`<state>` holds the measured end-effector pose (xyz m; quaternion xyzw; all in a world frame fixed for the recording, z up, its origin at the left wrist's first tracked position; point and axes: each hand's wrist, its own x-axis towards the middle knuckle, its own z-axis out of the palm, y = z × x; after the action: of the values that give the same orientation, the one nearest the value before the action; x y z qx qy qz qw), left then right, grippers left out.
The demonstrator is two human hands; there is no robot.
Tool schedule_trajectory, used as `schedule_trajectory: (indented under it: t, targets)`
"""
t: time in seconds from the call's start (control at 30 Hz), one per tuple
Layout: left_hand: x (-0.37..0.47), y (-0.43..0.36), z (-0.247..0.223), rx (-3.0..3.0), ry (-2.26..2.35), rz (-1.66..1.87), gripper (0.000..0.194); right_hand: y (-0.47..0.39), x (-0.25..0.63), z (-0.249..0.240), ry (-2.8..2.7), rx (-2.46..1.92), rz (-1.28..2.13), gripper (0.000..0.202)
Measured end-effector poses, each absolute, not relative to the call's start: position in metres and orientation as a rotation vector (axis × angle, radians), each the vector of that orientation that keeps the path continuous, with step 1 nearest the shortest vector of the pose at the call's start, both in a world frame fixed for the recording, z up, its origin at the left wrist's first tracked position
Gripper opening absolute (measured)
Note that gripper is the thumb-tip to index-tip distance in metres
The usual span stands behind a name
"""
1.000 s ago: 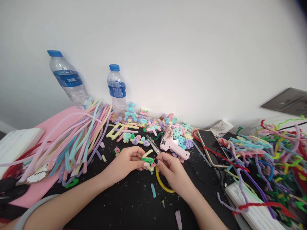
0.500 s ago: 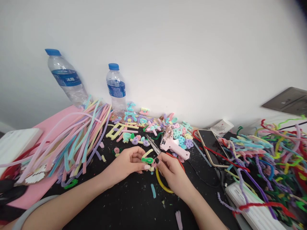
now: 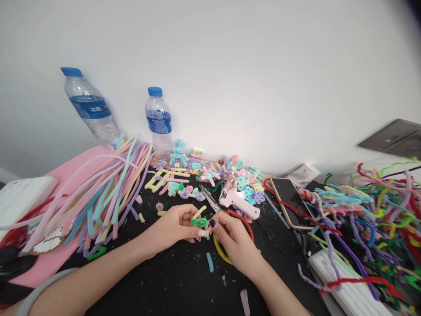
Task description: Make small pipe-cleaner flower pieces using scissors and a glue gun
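Scissors and glue gun lie at centre; bottles, upper left. The green loop, below centre, is pinched in my left fingers, beside my nearly closed right fingers, contents unclear.

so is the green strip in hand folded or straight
Folded: the green strip doubles back into a small loop at the left hand.
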<state>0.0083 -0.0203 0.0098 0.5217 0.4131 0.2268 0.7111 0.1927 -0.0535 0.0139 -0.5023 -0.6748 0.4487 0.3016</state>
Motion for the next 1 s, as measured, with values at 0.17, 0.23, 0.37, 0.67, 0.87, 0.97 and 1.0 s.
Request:
schedule_trajectory:
  t: [0.17, 0.23, 0.37, 0.67, 0.87, 0.97, 1.0]
  targets:
    - [0.0082, -0.0202, 0.0102, 1.145, 0.919, 0.492, 0.027, -0.0537, 0.1923, 0.0156, -1.793, -1.320, 1.200, 0.026]
    - [0.0080, -0.0201, 0.0094, 1.137, 0.901, 0.509, 0.026, -0.0538, 0.1923, 0.0162, -1.789, -1.324, 1.204, 0.026]
    - [0.0074, -0.0205, 0.0094, 1.113, 0.862, 0.500, 0.026, -0.0541, 0.1924, 0.0179, -1.806, -1.327, 1.178, 0.025]
    - [0.0081, -0.0226, 0.0137, 1.091, 0.854, 0.489, 0.027, -0.0544, 0.1913, 0.0205, -1.793, -1.280, 1.206, 0.025]
    - [0.0088, -0.0234, 0.0146, 1.064, 0.869, 0.492, 0.030, -0.0552, 0.1912, 0.0163, -1.671, -1.226, 1.366, 0.025]
    - [0.0088, -0.0237, 0.0140, 1.053, 0.853, 0.506, 0.030, -0.0556, 0.1910, 0.0164, -1.669, -1.216, 1.361, 0.026]
    - [0.0087, -0.0237, 0.0136, 1.050, 0.845, 0.510, 0.029, -0.0556, 0.1908, 0.0170, -1.680, -1.215, 1.346, 0.026]
